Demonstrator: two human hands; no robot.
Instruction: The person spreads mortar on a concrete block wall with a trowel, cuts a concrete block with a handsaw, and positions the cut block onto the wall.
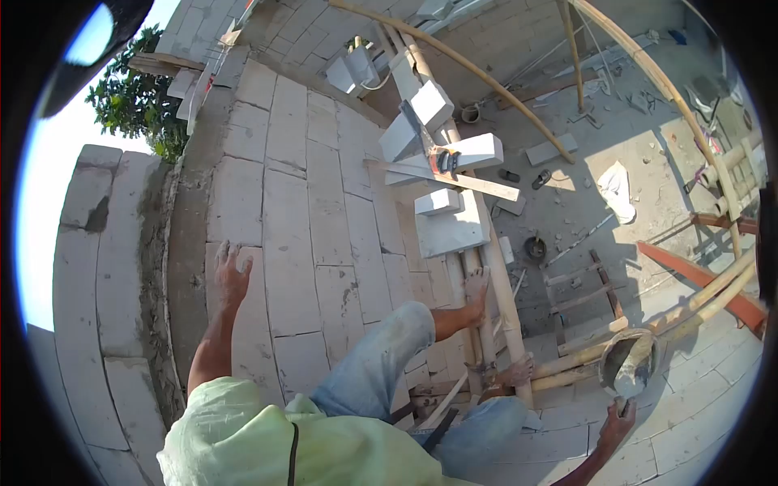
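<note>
My left hand (232, 279) lies against the wall of pale blocks (288, 219), fingers stretched out and holding nothing. On the other side, my right hand (619, 417) is just below a bucket (606, 371), with its fingers apart near the rim. Inside the bucket is grey mortar and a pale grey piece (636, 366) whose kind I cannot make out. Whether my fingers touch the rim is unclear. A handsaw (442, 160) rests on a wooden straight board (486, 188), among several loose white blocks (454, 231).
Bamboo poles (506, 304) form a scaffold under my bare feet (476, 287). The floor (559, 211) lies far below, with a white sack (616, 192), a small dark bucket (535, 248) and a wooden ladder-like frame (583, 298). A red-brown beam (705, 283) crosses at right.
</note>
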